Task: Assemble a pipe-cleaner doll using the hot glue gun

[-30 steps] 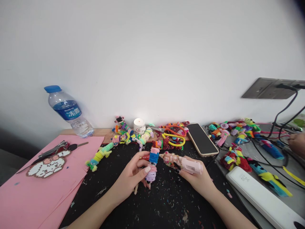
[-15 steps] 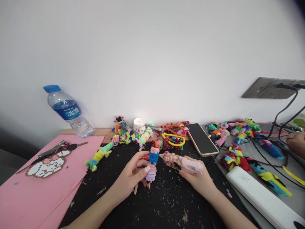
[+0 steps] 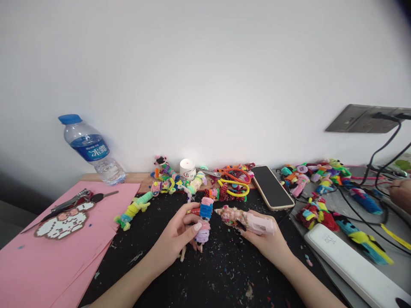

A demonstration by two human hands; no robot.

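Note:
My left hand (image 3: 184, 229) pinches a small pipe-cleaner figure (image 3: 205, 209), with a pink top, a blue band and a lilac lower part, between thumb and fingers. A red strip with print shows behind the figure. Closed in my right hand (image 3: 261, 244) is a pale pink glue gun (image 3: 258, 223), its front part coated with stuck fuzz. The tip points left at the figure, a small gap apart from it. Both hands hover low over a black mat (image 3: 231, 278) strewn with coloured bits.
A yellow-green pipe-cleaner figure (image 3: 135, 209) lies left. Behind are a paper cup (image 3: 187, 170), scissors (image 3: 236, 188) and a phone (image 3: 272, 188). Pink paper (image 3: 41, 269) and a bottle (image 3: 93, 149) are left. A white power bank (image 3: 353, 265), cables and another person's hand (image 3: 401, 192) are right.
The pipe-cleaner figure has shifted very slightly left. The glue gun has moved a little to the right, its tip staying near the figure. The other person's hand has moved slightly.

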